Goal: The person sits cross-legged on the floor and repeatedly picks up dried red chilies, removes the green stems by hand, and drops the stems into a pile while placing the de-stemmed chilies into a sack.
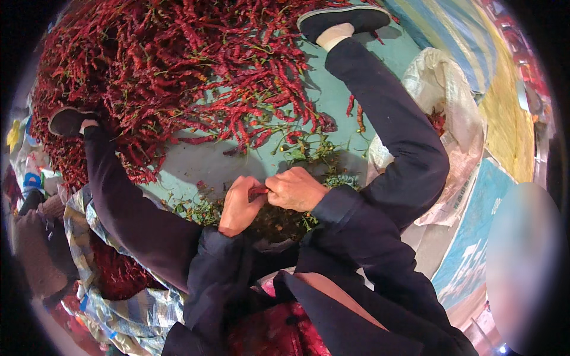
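Observation:
Both my hands meet above the floor sheet between my spread legs. My left hand [242, 205] is closed on a red chili pepper [258, 190], which shows between thumb and fingers. Against its right end, my right hand [296, 189] has its fingertips pinched on the same pepper. A large heap of red chili peppers [178, 66] covers the sheet beyond my hands. Green stems and leaf scraps [320, 149] lie at the heap's near edge and around my hands. Dark debris [276, 222] lies below them, close to my body.
At my right stands a white woven sack [463, 111] with some red peppers inside. A plaid woven sack [138, 307] holding red peppers lies open at my left. Another person's brown sleeve [38, 249] is at the far left. My shoes touch or border the heap.

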The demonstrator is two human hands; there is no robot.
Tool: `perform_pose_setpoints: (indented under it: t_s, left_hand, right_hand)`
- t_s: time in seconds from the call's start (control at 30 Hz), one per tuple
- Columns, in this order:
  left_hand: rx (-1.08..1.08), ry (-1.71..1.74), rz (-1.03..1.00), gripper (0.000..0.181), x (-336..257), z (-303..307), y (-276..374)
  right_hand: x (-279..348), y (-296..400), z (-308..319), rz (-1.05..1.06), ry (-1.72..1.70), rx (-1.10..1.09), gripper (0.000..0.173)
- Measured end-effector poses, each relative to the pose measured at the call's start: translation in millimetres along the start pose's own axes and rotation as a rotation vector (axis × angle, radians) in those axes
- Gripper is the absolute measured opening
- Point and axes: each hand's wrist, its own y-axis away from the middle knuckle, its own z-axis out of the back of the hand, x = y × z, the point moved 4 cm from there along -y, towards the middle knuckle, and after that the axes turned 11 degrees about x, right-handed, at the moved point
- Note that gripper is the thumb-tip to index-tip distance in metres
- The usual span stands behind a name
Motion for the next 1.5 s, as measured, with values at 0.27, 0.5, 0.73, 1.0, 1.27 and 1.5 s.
perform_pose_setpoints:
  t_s: [0.27, 0.5, 0.73, 1.0, 1.27, 1.5]
  left_hand:
    - [-0.033, -0.169, 0.070, 0.014, -18.8, 9.1, -3.7]
    - [0.085, -0.141, 0.138, 0.015, -17.0, 14.0, 0.7]
    - [0.231, 0.063, 0.197, 0.014, 0.2, 7.5, -5.6]
    - [0.300, 0.560, 0.096, 0.009, -21.7, 27.8, 14.8]
    - [0.064, 1.422, -0.157, 0.016, -31.9, 15.3, -12.3]
    - [0.006, 1.117, 0.195, 0.012, -4.6, -14.7, -17.9]
  right_hand:
    - [4.9, -1.9, 0.7, -0.096, -0.282, -0.068, 0.021]
    - [1.9, 2.3, -11.2, -0.137, -0.483, -0.112, 0.020]
    - [-6.1, 5.5, -19.9, -0.378, -0.867, 0.114, 0.019]
    - [31.1, 17.6, -2.8, -0.160, -1.444, 0.112, 0.020]
    - [-6.6, 39.9, 55.2, -0.552, -0.888, 0.099, 0.015]
    - [-98.9, 20.3, 87.1, -0.532, -0.063, -0.550, 0.018]
